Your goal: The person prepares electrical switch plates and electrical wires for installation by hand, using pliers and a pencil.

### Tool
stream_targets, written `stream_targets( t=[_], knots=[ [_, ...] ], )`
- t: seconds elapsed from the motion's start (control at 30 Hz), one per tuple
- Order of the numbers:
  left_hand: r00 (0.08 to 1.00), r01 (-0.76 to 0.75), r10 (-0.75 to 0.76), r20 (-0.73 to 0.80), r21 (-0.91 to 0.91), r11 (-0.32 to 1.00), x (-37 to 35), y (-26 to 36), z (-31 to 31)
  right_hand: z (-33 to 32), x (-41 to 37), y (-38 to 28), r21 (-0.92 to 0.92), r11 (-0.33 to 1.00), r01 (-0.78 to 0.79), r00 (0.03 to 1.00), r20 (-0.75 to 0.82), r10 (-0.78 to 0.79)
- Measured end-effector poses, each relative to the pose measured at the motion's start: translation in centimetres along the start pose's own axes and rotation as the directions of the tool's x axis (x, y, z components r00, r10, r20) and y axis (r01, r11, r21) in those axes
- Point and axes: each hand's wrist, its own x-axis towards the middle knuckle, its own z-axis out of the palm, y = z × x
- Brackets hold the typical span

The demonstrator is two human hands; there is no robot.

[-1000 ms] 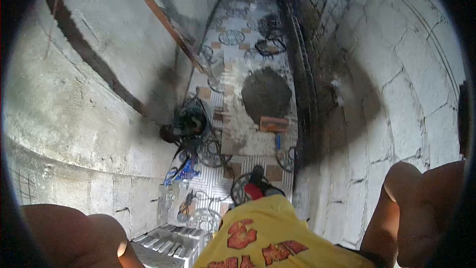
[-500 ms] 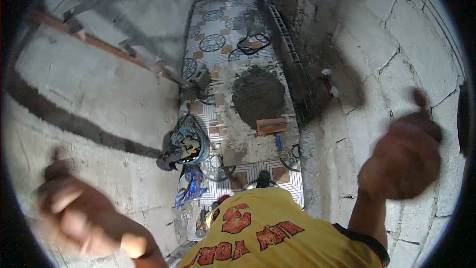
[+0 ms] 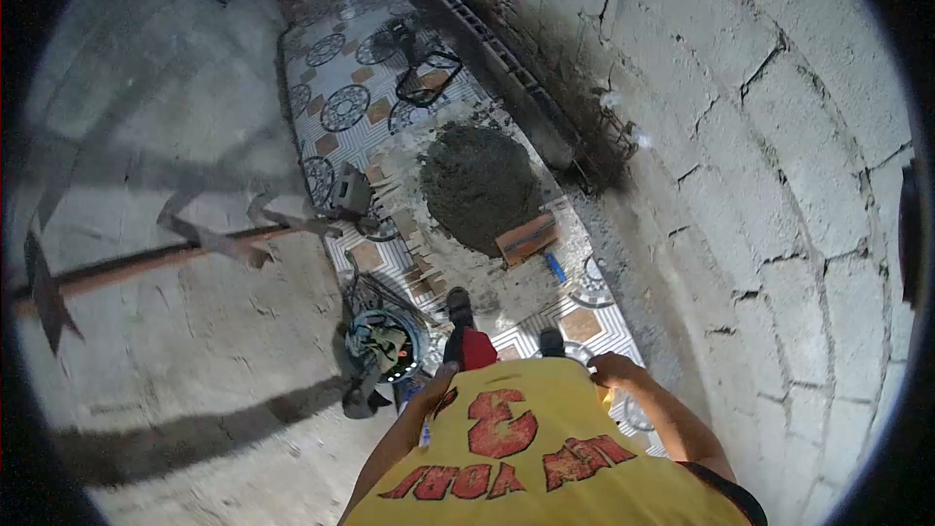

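My right hand [image 3: 617, 370] is at the lower right edge of my yellow shirt [image 3: 506, 419], its fingers bent around a bit of the cloth. At the shirt's other side my left hand [image 3: 441, 382] is close to the hem, beside my red shorts [image 3: 477, 349]; its fingers are mostly hidden. In front of my feet lies a heap of wet grey mortar [image 3: 479, 185] on a mortar-smeared board [image 3: 414, 224]. A flat orange-brown rectangular piece [image 3: 529, 239] rests at the heap's near edge, with a small blue object [image 3: 555, 266] next to it.
A bucket [image 3: 414, 321] with cloths stands at the left wall, near a grey hollow block [image 3: 351, 193]. A long reddish bar [image 3: 146, 258] runs along that wall. Cracked block wall [image 3: 740, 166] rises on my right. A dark looped frame [image 3: 429, 78] lies farther along the tiles.
Both hands have come down from out at the sides to the shirt's hem. The view has turned, and the heap and the floor now appear tilted and farther left.
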Motion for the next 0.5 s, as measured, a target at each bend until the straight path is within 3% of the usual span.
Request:
stream_targets(
  t=[0.03, 0.07, 0.1, 0.17, 0.2, 0.27, 0.33, 0.37, 0.4, 0.43, 0.47, 0.5],
  knots=[
    [1.000, 0.003, -0.004, 0.023, 0.027, 1.000, 1.4, 1.6, -3.1, 0.5, 0.9, -0.7, 0.019, 1.000, 0.006, 1.000, 0.001, -0.006],
    [0.974, 0.121, -0.128, 0.188, 0.046, 0.992, 3.1, 2.9, -5.9, 0.2, 1.1, -1.9, 0.049, 0.999, 0.010, 0.998, -0.059, -0.007],
    [0.942, 0.189, -0.218, 0.253, 0.136, 0.973, 2.6, 6.5, -8.2, -0.8, 0.3, -4.5, 0.227, 0.974, -0.008, 0.974, -0.220, 0.059],
    [0.842, 0.267, -0.390, 0.374, 0.338, 0.902, 0.7, 15.3, -12.9, 2.6, 3.8, -5.8, 0.404, 0.900, 0.163, 0.913, -0.408, 0.018],
    [0.800, 0.236, -0.415, 0.432, 0.410, 0.881, 2.3, 15.8, -14.3, 3.5, 3.8, -7.4, 0.518, 0.845, 0.130, 0.896, -0.426, 0.123],
    [0.798, 0.064, -0.324, 0.508, 0.462, 0.884, 5.7, 14.0, -16.8, 4.2, 4.3, -10.3, 0.664, 0.744, 0.075, 0.856, -0.426, 0.293],
    [0.812, -0.200, -0.125, 0.571, 0.472, 0.859, 9.0, 11.5, -19.2, 5.1, 4.7, -12.5, 0.704, 0.683, 0.195, 0.642, -0.618, 0.454],
    [0.801, -0.382, 0.031, 0.598, 0.471, 0.795, 11.0, 9.7, -20.5, 5.8, 4.8, -13.7, 0.735, 0.656, 0.171, 0.634, -0.592, 0.497],
    [0.791, -0.470, 0.126, 0.598, 0.465, 0.750, 12.6, 8.3, -21.4, 6.4, 4.9, -14.7, 0.806, 0.573, 0.149, 0.633, -0.523, 0.571],
    [0.863, 0.003, -0.206, 0.462, 0.403, 0.915, 12.3, 9.8, -21.5, 7.6, 5.0, -15.3, 0.865, 0.486, 0.128, 0.628, -0.450, 0.635],
    [0.824, -0.072, -0.324, 0.464, 0.653, 0.754, 10.7, 15.2, -20.8, 11.4, 7.7, -14.7, 0.863, 0.505, -0.001, 0.642, -0.387, 0.662],
    [0.810, -0.086, -0.334, 0.482, 0.661, 0.745, 10.7, 15.3, -20.2, 11.6, 7.8, -16.0, 0.927, 0.365, -0.089, 0.711, -0.197, 0.675]
  ],
)
